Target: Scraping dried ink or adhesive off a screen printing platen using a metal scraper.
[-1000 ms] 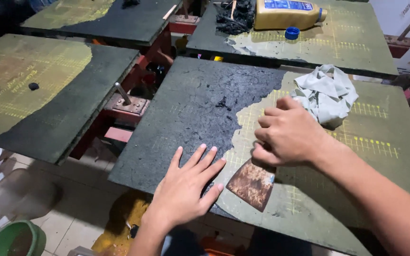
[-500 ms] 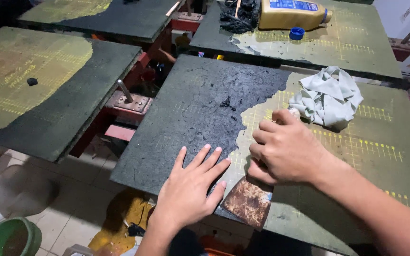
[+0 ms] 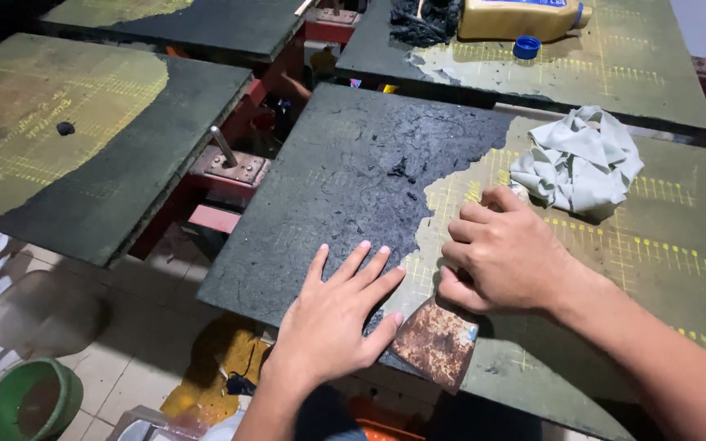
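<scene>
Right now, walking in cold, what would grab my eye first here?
Probably the two hands at the front edge of the flat board, half crusted black and half scraped to a yellow grid. The left hand lies flat on the black crust, while the right hand grips a rusty scraper. A crumpled white rag sits behind.

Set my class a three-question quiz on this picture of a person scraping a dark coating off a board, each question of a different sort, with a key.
1. True or false: the right hand grips a rusty scraper.
2. What lies flat under the left hand? A) the crumpled cloth B) the dark coated board C) the blue cap
3. Fill in: the yellow bottle lies on its ____.

Key: 1 true; 2 B; 3 side.
</scene>
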